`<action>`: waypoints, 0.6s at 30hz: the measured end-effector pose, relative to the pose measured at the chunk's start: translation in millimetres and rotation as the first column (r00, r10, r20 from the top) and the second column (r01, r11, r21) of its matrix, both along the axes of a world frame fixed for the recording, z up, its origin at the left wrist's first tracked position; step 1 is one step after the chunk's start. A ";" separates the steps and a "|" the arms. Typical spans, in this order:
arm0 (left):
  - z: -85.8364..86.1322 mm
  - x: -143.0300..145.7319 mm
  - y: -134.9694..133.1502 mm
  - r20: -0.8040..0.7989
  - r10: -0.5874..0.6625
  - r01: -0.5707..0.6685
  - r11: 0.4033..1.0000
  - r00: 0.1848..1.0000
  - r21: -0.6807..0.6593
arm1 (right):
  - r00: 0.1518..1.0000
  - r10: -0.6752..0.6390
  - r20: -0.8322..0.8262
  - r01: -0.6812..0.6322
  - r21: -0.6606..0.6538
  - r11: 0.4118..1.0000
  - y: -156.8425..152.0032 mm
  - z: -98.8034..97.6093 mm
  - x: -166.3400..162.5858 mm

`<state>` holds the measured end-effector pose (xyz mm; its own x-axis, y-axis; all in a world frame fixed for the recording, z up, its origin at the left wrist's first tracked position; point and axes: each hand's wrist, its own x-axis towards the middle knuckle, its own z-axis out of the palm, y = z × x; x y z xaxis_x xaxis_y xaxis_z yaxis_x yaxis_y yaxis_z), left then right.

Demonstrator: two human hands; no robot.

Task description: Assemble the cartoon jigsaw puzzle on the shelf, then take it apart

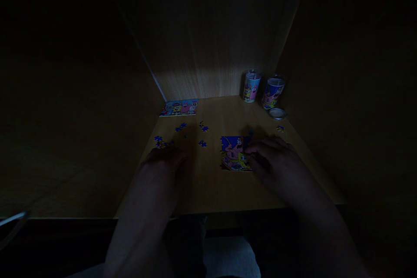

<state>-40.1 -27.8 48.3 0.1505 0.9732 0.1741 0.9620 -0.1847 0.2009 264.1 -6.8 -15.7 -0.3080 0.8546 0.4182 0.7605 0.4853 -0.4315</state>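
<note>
A flat square jigsaw of blue, pink and yellow cardboard (232, 153) is laid on the pale wood-grained tabletop (211, 191), its right side covered by the right hand (260, 156). The fingers of that hand are bent and brought close together at the jigsaw; whether a piece is pinched between them cannot be told. The left hand (171, 156) is lowered beside a cluster of small blue-and-yellow cardboard pieces (159, 142), thumb set apart from the fingers — whether anything is grasped there cannot be told either.

The joined pieces could be pushed apart or lifted if sideways pressure is applied by the right fingers. Pieces in the cluster could be scattered, or swept off the left edge, if the left wrist is swung outward. In such dim light, a piece could easily be misread and turned the wrong way.

The jigsaw's right edge is hidden by the right hand, and the left fingertips are lost in shadow. A small dark piece (250, 132) just beyond the right fingers is barely made out. Both forearms are cut off by the lower part of the view, and the surroundings are swallowed by darkness.
</note>
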 end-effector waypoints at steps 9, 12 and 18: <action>-27.2 52.1 1.7 0.238 -0.354 0.364 0.932 0.904 0.005 | 1.000 -0.005 0.020 0.005 -0.016 1.000 -0.4 3.7 -0.9; -27.7 57.8 2.5 0.226 -0.333 0.347 0.937 0.915 -0.025 | 1.000 0.003 0.025 -0.003 -0.014 1.000 0.8 3.1 0.1; -31.7 50.7 2.8 0.178 -0.267 0.268 0.963 0.947 0.021 | 1.000 0.007 0.021 -0.007 -0.009 1.000 2.5 0.5 1.1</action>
<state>10.6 -25.0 16.6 0.3724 0.9021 0.2181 0.8262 -0.4293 0.3648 265.2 -4.3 -15.2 -0.3225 0.8561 0.4037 0.7659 0.4867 -0.4202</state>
